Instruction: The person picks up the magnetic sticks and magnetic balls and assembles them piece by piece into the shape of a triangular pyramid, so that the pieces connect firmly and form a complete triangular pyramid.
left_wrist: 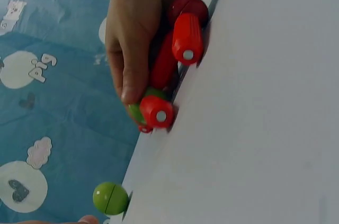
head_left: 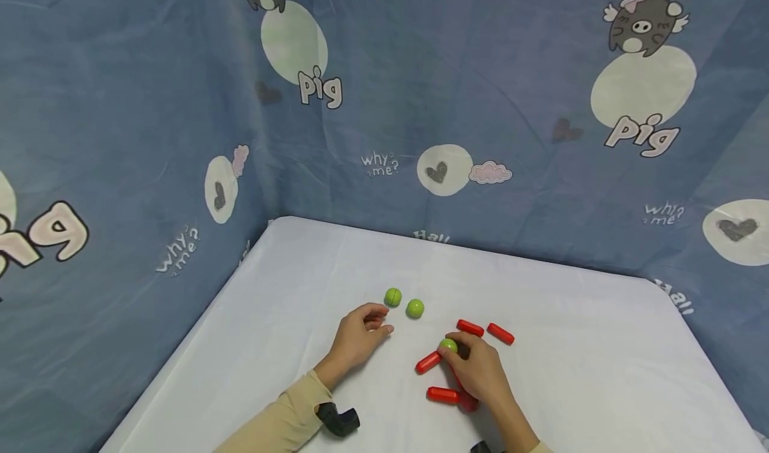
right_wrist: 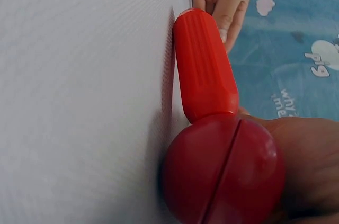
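Observation:
My right hand (head_left: 480,367) pinches a green ball (head_left: 448,345) between thumb and fingers, just above the table, among several short red rods. One rod (head_left: 428,362) lies beside the ball; another (head_left: 443,395) lies nearer me, its end by a dark red ball (head_left: 468,403). The right wrist view shows that red ball (right_wrist: 222,173) up close with a ribbed red rod (right_wrist: 205,68) behind it. A further rod is partly covered by the right hand. To the left, my left hand (head_left: 356,338) holds nothing, fingers loosely bent, near two green balls (head_left: 393,297) (head_left: 415,308).
Two more red rods (head_left: 470,327) (head_left: 500,333) lie beyond the right hand. Everything rests on a white-covered table (head_left: 601,373). Blue printed cloth (head_left: 510,93) hangs behind it and along the left side.

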The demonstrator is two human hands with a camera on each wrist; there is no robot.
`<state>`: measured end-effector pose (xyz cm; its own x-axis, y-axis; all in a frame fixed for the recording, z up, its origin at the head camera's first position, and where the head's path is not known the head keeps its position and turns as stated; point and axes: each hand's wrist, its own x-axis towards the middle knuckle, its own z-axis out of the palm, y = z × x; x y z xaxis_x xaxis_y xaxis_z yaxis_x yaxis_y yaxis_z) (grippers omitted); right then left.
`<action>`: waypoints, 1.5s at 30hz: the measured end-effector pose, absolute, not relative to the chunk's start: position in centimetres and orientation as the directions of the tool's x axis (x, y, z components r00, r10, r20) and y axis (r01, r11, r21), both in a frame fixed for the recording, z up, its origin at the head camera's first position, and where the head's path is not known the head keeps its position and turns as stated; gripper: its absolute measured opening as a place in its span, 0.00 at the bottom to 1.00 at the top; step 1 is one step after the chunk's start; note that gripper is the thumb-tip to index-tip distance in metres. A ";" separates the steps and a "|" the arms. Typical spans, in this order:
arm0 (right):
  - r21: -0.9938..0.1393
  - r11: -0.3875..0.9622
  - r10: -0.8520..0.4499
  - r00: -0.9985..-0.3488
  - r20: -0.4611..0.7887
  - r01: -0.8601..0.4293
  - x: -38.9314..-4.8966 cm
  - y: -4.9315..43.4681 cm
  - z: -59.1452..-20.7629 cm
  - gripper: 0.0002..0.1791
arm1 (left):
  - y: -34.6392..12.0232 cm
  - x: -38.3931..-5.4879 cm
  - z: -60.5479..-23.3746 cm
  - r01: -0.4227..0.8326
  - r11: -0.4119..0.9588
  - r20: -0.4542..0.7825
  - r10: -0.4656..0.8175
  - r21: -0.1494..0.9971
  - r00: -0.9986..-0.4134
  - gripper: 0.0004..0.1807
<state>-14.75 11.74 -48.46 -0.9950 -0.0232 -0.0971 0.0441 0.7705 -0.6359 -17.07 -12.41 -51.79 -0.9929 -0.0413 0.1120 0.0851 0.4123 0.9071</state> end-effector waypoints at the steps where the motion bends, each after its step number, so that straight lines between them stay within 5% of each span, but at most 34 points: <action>1: -0.638 0.769 -0.022 -0.995 -0.096 0.044 -14.7 11.8 -48.4 0.20 | -12.5 -17.2 -51.8 0.080 0.405 0.110 -0.051 0.911 -0.993 0.17; 26: -0.643 0.765 -0.027 -0.996 -0.088 0.036 -14.6 11.8 -48.6 0.20 | -13.8 -20.6 -51.7 0.031 0.357 0.069 -0.095 0.934 -0.993 0.23; 45: -0.655 0.755 -0.022 -0.996 -0.092 0.044 -14.9 12.0 -48.5 0.20 | -11.7 -22.8 -51.7 0.056 0.463 0.091 -0.054 0.885 -0.994 0.28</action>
